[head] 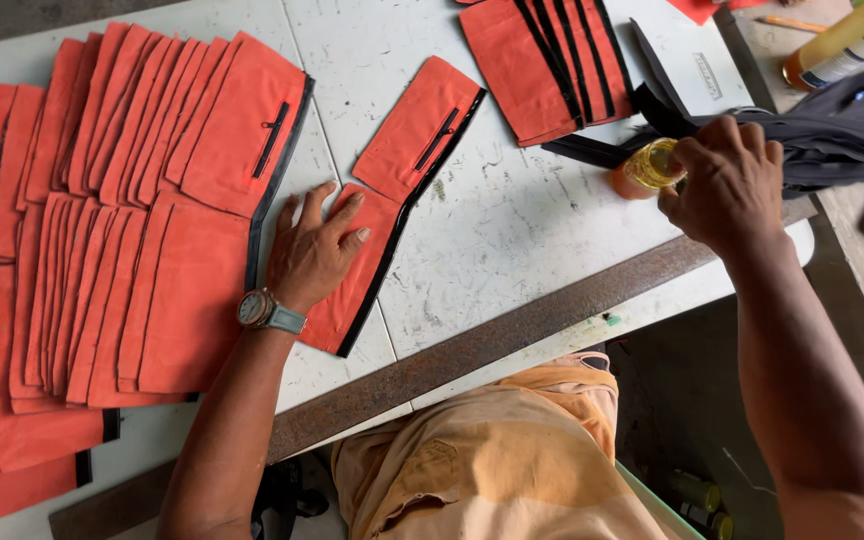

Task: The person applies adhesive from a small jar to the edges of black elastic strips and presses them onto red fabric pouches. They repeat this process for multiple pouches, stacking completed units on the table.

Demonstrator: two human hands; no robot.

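My left hand lies flat, fingers spread, on an orange fabric piece with a black edge on the white table. A watch sits on that wrist. Just above lies a second orange piece with a black slit. My right hand is closed around a small bottle of yellow liquid with an orange base, standing near the table's right edge beside a pile of dark grey strips.
Fanned stacks of orange pieces cover the table's left side. Another orange stack with black strips lies at the top. A larger yellow bottle lies top right. A rusty metal bar runs along the front edge.
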